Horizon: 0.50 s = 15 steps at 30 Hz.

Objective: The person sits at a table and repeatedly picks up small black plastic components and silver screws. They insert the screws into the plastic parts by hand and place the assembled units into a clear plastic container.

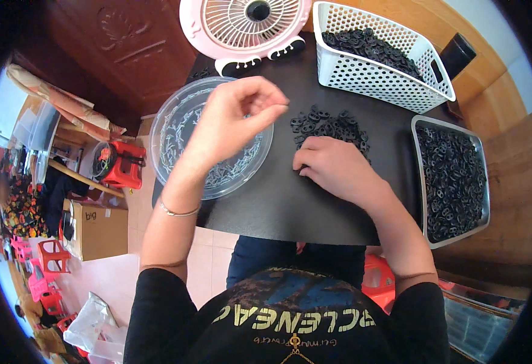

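Observation:
My left hand (235,118) is raised over the right side of a clear round tub (158,161) that holds many small silvery, screw-like pieces (217,176). Its thumb and fingertips come together in a pinch, and whatever may be between them is too small to make out. My right hand (338,167) rests at the near edge of a loose pile of small black two-holed plastic parts (320,124). Its fingers are curled down toward the dark tabletop (266,215), hiding anything beneath them.
A white perforated basket (375,88) of black parts stands at the far right. Nearer, a metal tray (424,200) is filled with similar parts. A pink fan (229,51) stands behind the tub. A black cylinder (457,54) is beside the basket. Left, on the floor, sits a cardboard box (102,230).

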Available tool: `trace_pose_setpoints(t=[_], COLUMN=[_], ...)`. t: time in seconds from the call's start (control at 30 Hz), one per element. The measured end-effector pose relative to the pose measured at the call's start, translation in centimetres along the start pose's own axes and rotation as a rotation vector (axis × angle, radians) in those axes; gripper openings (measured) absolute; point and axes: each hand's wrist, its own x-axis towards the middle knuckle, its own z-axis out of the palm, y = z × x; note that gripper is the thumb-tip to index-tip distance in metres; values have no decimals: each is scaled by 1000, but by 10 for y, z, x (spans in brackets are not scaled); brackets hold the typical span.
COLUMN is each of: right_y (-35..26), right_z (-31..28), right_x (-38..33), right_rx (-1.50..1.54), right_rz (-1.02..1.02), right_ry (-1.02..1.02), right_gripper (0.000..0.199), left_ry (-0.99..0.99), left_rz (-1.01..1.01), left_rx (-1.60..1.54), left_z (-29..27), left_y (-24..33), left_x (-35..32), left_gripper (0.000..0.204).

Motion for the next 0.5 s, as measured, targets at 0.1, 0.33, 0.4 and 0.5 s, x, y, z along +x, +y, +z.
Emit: trace_pose_setpoints(t=[0.1,0.33,0.4,0.5], right_y=[-5,10,11,19], right_z=[0,6,-1,-13], right_x=[9,5,4,0], right_rx=[-79,102,250,522], right_rz=[68,-32,17,179], right_ry=[-67,138,274,551], right_gripper=[7,9,11,15], left_ry=[-48,-38,-67,-80], left_rz=[-43,-235,-247,-269], left_rx=[-189,-653,-639,-659], left_z=[18,44,44,47], left_y=[5,-14,-18,-26], left_x=[15,21,18,14], left_gripper=[10,20,18,17])
